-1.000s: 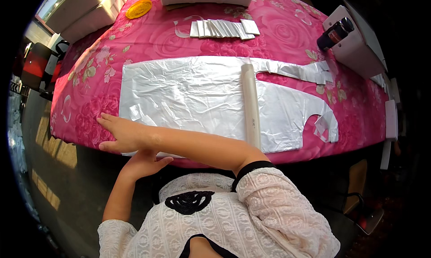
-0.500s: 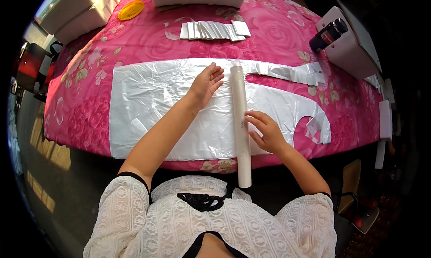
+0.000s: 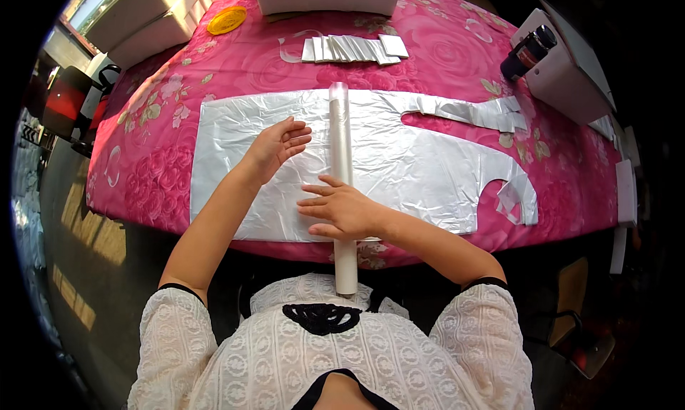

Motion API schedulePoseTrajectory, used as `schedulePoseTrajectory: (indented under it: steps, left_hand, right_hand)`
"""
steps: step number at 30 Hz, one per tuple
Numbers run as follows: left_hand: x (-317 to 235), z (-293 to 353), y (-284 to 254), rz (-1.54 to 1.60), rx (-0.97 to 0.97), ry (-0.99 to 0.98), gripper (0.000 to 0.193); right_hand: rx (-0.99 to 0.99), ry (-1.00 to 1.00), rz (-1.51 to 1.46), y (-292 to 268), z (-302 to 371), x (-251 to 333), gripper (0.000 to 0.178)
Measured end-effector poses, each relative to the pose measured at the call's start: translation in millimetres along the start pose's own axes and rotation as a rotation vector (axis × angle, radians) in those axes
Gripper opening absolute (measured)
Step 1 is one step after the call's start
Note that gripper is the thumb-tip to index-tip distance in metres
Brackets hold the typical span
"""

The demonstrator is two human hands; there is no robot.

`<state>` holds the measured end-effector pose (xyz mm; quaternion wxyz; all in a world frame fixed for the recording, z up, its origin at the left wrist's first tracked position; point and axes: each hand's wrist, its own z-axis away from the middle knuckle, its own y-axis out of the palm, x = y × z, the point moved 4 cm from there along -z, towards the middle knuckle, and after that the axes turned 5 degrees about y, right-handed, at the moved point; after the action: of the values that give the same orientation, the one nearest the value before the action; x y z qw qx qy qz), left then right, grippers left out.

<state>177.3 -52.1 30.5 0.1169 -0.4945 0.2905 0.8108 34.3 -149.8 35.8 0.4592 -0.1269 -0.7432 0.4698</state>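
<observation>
Sheet: thin silvery plastic sheet (image 3: 421, 164), cut to a garment-like outline, spread flat on the tabletop (image 3: 235, 68) under both hands.
Tube: long whitish tube (image 3: 341, 160) lying across the sheet, its near end jutting past the tabletop edge toward the person.
Left hand (image 3: 277, 145): grip spread, fingers loosely curled, resting on the sheet just left of the tube, clasping nothing.
Right hand (image 3: 341, 209): grip spread, palm down over the tube's near part, fingers pointing left across it onto the sheet; nothing pinched.
Beyond the hands: row of folded silvery pieces (image 3: 353, 48) on the pink flowered cloth; yellow round lid (image 3: 227, 20) further left of them.
Far right of the grip: dark bottle (image 3: 526, 51) lying on a white box (image 3: 571, 71).
</observation>
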Motion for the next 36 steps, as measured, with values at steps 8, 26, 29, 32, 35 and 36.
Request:
schedulePoseTrajectory:
  steps: [8,26,29,32,35,36]
  left_hand:
    - [21.0,158.2,-111.8,-0.295,-0.234,-0.028,0.035]
    - [100.9,229.6,-126.0,-0.429,-0.511,-0.170,0.045]
    - [88.4,230.5,-111.4,-0.275,-0.492,-0.154,0.040]
    - [88.9,224.8,-94.9,-0.069,-0.338,-0.164,0.037]
    - [69.9,212.4,-71.8,0.134,-0.047,-0.058,0.040]
    - [63.0,206.7,-64.2,0.203,0.061,-0.043,0.041]
  right_hand:
    - [-0.171,-0.038,-0.002,-19.4,-44.2,-1.8,0.037]
    - [-0.346,0.147,0.061,92.7,-220.5,48.4,0.051]
    - [-0.559,0.428,-0.203,95.3,-207.2,47.7,0.069]
    - [-0.748,0.608,-0.598,98.7,-185.3,27.2,0.081]
    - [-0.462,0.548,-1.478,60.4,-176.6,31.1,0.079]
    - [-0.449,0.449,-1.706,37.4,-173.0,41.2,0.075]
